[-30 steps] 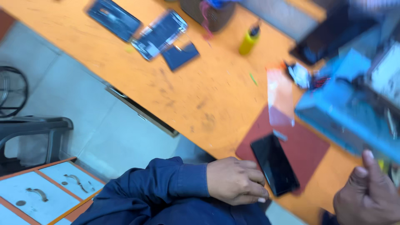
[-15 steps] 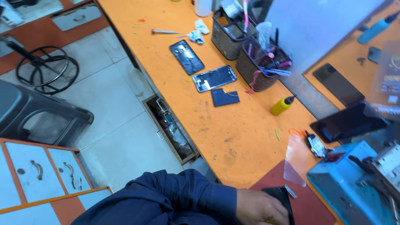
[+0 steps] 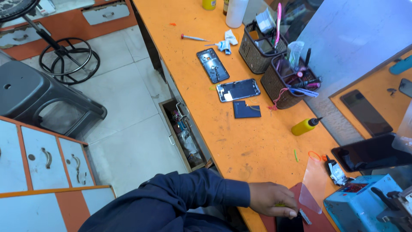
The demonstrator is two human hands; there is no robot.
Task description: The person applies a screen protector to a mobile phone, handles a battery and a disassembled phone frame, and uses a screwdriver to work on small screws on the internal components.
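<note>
You're at an orange workbench (image 3: 240,141) above a tiled floor (image 3: 124,111), one drawer (image 3: 184,133) hanging open. Your left hand (image 3: 272,199) lies flat, fingers together, on a dark phone (image 3: 289,224) at the bench's near edge, black and mostly cut off, I think.

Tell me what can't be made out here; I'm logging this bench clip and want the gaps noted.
- Right hand: not in the head view at all.
- Dark phone under the left hand: mostly cut off by the bottom edge and covered by the fingers.
- Blue machine: cut by the bottom-right corner.
- Open drawer contents: too small and cluttered to tell.
- Baskets: tools inside overlap, kinds unclear.
</note>
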